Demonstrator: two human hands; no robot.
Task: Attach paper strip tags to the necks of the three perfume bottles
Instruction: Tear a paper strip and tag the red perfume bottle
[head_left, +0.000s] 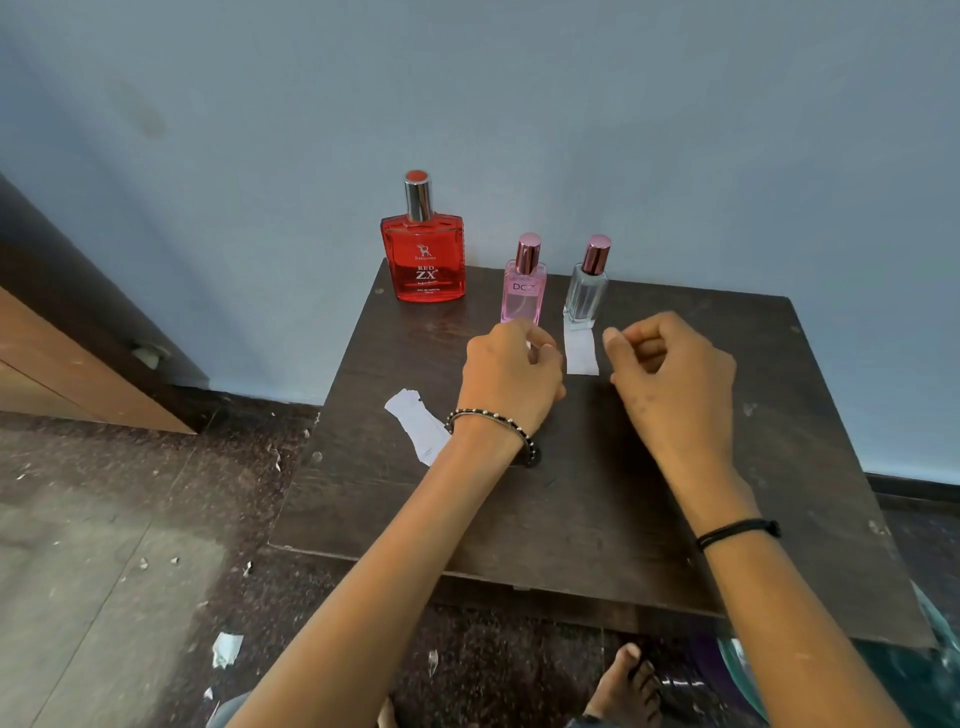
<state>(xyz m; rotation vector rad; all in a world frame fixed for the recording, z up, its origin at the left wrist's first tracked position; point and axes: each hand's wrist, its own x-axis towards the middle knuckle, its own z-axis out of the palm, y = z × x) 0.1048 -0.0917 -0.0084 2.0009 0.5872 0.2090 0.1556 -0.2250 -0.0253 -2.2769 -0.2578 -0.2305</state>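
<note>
Three perfume bottles stand at the back of the dark wooden table (597, 493): a wide red bottle (423, 260), a slim pink bottle (523, 293) and a slim clear bottle (586, 296). None has a tag on its neck. A white paper strip (581, 353) lies flat in front of the clear bottle, between my hands. A second paper strip (418, 431) lies left of my left wrist. My left hand (511, 374) hovers in front of the pink bottle with fingers curled; a white sliver shows at its fingertips. My right hand (670, 374) is curled just right of the strip, with nothing seen in it.
The table stands against a blue wall (519, 104). A wooden panel (78, 364) leans at the left. Paper scraps (226, 649) litter the floor. My bare foot (626, 686) shows below the table's front edge.
</note>
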